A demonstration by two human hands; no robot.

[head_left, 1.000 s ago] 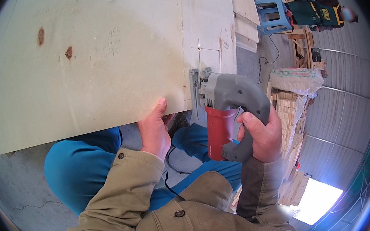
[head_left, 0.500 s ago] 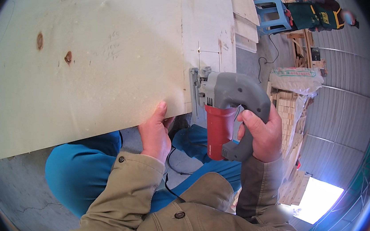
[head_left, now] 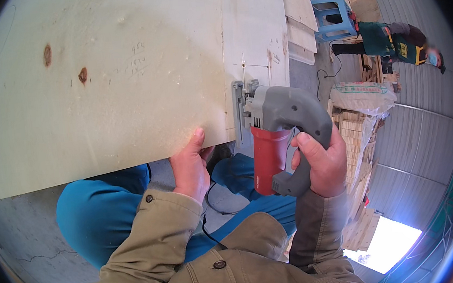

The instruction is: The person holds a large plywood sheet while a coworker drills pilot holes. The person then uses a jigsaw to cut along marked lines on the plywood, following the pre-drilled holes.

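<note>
A red and grey saw, likely heavy, is gripped by the right hand. The stiff board is held at its edge by the left hand.

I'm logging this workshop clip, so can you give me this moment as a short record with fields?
left hand: grips the near edge of the plywood sheet
right hand: closed on the handle of the power saw
saw: red and grey, base plate at the sheet's near edge
background: another person, blue stool, stacked wood
</note>
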